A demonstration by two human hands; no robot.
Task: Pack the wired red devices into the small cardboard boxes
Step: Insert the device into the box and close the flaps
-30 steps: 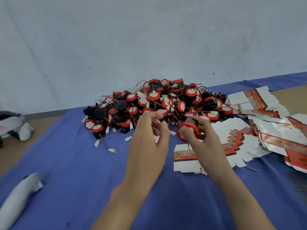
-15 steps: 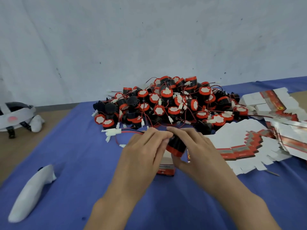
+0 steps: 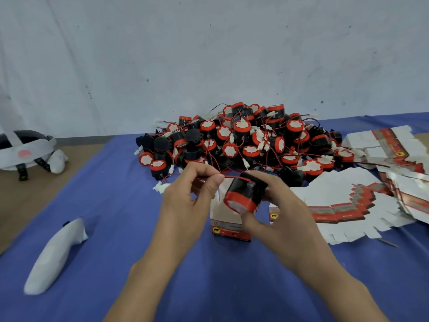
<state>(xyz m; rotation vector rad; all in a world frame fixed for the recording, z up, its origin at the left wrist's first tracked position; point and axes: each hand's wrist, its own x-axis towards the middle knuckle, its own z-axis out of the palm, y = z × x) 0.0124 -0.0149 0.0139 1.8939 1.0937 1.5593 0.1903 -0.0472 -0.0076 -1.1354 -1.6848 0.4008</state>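
My right hand (image 3: 281, 214) grips a black device with a red rim (image 3: 245, 194), tilted above a small open cardboard box (image 3: 226, 219) that stands on the blue cloth. My left hand (image 3: 188, 203) pinches the device's red wire (image 3: 232, 177), which trails left to a white connector (image 3: 161, 187). A large pile of wired red devices (image 3: 250, 140) lies just behind the hands. The box is partly hidden by both hands.
Flat unfolded box blanks (image 3: 348, 201) are stacked to the right. A white padded object (image 3: 55, 254) lies at the left on the blue cloth (image 3: 120, 228). A white and black headset (image 3: 25, 149) sits on the brown table at the far left. A pale wall stands behind.
The device has been brought down from the pile to just above the small box. My left hand now pinches its wire. The camera has dipped towards the hands.
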